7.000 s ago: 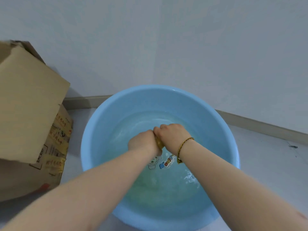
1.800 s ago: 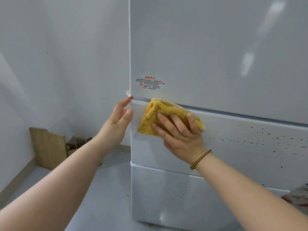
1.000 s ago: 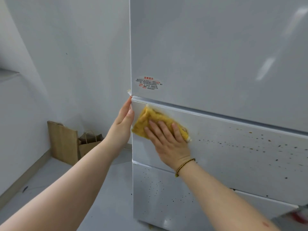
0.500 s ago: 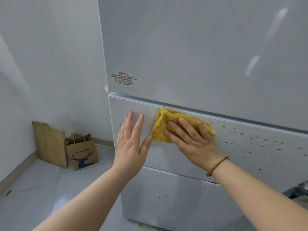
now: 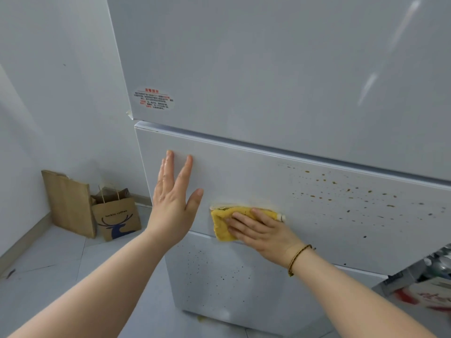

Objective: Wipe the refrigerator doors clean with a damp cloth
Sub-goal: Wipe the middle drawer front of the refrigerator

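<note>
A white refrigerator fills the view, with a large upper door (image 5: 280, 69), a middle drawer door (image 5: 244, 181) and a lower drawer door (image 5: 219, 276). My right hand (image 5: 263, 232) presses a yellow cloth (image 5: 223, 220) flat against the bottom edge of the middle door, fingers straight. My left hand (image 5: 174, 191) rests flat on the same door's left part, fingers spread. Brown and dark specks (image 5: 341, 191) cover the middle door's right half, and small dark specks dot the lower door.
Two brown paper bags (image 5: 114, 213) lean against the wall at the left corner, on grey floor tiles (image 5: 48, 276). A sticker (image 5: 153, 98) sits on the upper door's lower left. A box with red print (image 5: 424, 286) pokes in at the right edge.
My right hand has slid the cloth down from the middle door's top edge to its bottom edge. My left hand stays flat on the door.
</note>
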### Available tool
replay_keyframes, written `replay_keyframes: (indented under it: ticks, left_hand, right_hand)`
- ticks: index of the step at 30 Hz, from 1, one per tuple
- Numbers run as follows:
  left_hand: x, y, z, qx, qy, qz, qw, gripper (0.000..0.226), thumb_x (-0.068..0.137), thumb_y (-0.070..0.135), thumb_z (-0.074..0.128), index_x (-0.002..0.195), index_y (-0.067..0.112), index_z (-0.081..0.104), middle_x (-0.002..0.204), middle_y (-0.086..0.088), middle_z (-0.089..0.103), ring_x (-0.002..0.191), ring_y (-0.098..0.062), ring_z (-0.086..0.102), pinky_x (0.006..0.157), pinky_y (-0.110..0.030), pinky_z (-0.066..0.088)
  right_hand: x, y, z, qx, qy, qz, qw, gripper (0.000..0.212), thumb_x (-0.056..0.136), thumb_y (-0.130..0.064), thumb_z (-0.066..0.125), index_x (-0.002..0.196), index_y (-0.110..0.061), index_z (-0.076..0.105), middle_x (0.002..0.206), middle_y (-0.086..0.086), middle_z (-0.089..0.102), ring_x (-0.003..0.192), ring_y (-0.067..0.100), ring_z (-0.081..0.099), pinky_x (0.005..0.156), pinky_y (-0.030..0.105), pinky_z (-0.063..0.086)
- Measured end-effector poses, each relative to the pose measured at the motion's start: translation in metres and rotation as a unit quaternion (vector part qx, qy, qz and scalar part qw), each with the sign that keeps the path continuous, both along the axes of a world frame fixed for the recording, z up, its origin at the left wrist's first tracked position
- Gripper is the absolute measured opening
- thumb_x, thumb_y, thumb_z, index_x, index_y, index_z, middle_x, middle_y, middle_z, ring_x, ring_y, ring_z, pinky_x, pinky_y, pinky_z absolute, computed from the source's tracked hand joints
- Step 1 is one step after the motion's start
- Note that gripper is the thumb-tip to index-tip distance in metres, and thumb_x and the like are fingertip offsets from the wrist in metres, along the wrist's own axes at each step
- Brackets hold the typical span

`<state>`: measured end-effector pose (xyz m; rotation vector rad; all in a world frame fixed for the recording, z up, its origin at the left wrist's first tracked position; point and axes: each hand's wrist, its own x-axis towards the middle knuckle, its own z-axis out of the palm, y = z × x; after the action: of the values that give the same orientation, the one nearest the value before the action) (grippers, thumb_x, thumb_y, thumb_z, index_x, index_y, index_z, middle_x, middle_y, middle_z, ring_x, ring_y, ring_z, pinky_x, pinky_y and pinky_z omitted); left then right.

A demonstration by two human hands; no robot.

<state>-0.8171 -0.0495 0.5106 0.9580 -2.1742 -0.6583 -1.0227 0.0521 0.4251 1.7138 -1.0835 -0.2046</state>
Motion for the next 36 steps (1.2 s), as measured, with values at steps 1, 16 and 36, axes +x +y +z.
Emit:
replay_keyframes:
  ticks: [1, 16, 36]
  left_hand:
    - [0.001, 0.001, 0.002, 0.003, -0.006, 0.0, 1.0, 0.063, 0.094, 0.026, 0.041, 0.138, 0.036, -0.002, 0.134, 0.022, -0.021, 0.136, -0.002, -0.019, 0.108, -0.02, -0.004]
    - [-0.011, 0.018, 0.002, -0.069, 0.026, 0.02, 0.997, 0.064, 0.085, 0.05, 0.034, 0.142, 0.031, 0.01, 0.145, 0.009, -0.005, 0.139, -0.007, -0.006, 0.11, -0.025, -0.004]
    - [-0.07, 0.049, -0.017, -0.216, -0.044, 0.017, 0.975, 0.065, 0.09, 0.062, 0.008, 0.137, 0.02, 0.023, 0.146, -0.011, 0.011, 0.133, -0.03, 0.003, 0.101, -0.053, 0.018]
  right_hand:
    - [-0.003, 0.003, 0.015, -0.027, -0.023, 0.005, 0.999, 0.051, 0.095, -0.003, 0.005, 0.145, -0.009, 0.005, 0.154, 0.015, -0.011, 0.142, 0.028, -0.015, 0.116, 0.043, -0.01]
    - [-0.015, 0.023, -0.024, -0.038, -0.061, -0.026, 0.997, 0.052, 0.095, -0.003, 0.003, 0.145, -0.004, -0.008, 0.153, 0.014, -0.019, 0.142, 0.028, -0.015, 0.117, 0.043, -0.009]
    - [-0.001, 0.02, 0.041, -0.369, -0.442, -0.124, 0.808, 0.055, 0.098, -0.025, 0.018, 0.146, -0.024, -0.007, 0.154, -0.002, -0.02, 0.142, 0.022, -0.016, 0.115, 0.043, -0.009]
